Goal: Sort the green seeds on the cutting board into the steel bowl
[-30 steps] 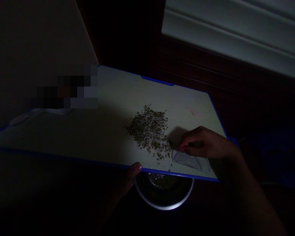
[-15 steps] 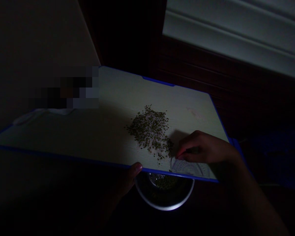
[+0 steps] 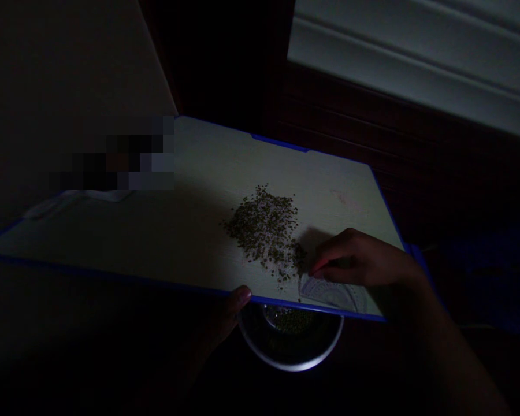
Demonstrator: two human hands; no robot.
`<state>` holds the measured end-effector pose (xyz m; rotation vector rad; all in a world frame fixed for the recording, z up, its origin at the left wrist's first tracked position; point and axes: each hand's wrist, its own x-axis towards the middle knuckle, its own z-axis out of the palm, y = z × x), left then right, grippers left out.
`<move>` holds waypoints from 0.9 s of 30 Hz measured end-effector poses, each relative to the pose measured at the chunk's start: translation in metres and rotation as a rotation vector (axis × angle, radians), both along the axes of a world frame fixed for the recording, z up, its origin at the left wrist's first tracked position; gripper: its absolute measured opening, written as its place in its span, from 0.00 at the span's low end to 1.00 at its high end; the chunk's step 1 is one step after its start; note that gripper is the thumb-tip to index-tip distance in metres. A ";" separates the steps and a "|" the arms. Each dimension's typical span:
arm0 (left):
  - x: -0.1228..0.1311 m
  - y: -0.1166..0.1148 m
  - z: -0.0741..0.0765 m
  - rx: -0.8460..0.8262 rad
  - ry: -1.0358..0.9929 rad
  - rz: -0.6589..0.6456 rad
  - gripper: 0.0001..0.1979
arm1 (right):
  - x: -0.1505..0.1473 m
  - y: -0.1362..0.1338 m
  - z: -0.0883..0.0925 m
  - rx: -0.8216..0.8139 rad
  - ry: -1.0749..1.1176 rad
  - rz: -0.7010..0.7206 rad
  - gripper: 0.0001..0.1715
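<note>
In the dim head view, a pale whiteboard (image 3: 190, 231) with a blue rim lies tilted across the middle. A loose heap of small green beans (image 3: 264, 222) is spread on it. My left hand (image 3: 236, 303) grips the near edge, thumb on top and the other fingers hidden below. My right hand (image 3: 351, 260) is pinched on the upper edge of a clear protractor (image 3: 333, 294), which lies flat on the board at the right end of the heap. Below the near edge, a metal bowl (image 3: 292, 365) holds more green beans, partly covered by the board.
A white object with a cord (image 3: 108, 195) rests at the board's far left, beside a blurred patch. Behind stand a dark wooden surface (image 3: 329, 110) and pale ridged panels (image 3: 394, 58). Something blue (image 3: 494, 277) is at the right, in shadow.
The protractor has shifted slightly left along the board, toward the beans, with my right hand barely moving. The left hand, heap and bowl look the same.
</note>
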<state>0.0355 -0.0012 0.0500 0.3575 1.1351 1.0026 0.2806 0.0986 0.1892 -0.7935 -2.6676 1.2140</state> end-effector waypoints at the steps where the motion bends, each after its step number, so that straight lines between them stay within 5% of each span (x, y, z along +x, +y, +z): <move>1: 0.000 0.000 0.001 0.005 0.005 -0.016 0.20 | 0.000 0.000 0.000 -0.004 -0.003 0.003 0.10; 10: -0.006 0.001 -0.022 -0.008 -0.005 0.012 0.19 | -0.002 0.000 -0.001 -0.016 0.008 0.021 0.11; 19: -0.008 -0.002 -0.024 0.016 -0.036 -0.054 0.19 | -0.005 -0.002 -0.001 -0.012 0.059 0.056 0.10; 27: -0.017 0.001 -0.051 0.128 -0.094 -0.141 0.19 | 0.006 0.004 0.001 0.152 0.174 -0.201 0.10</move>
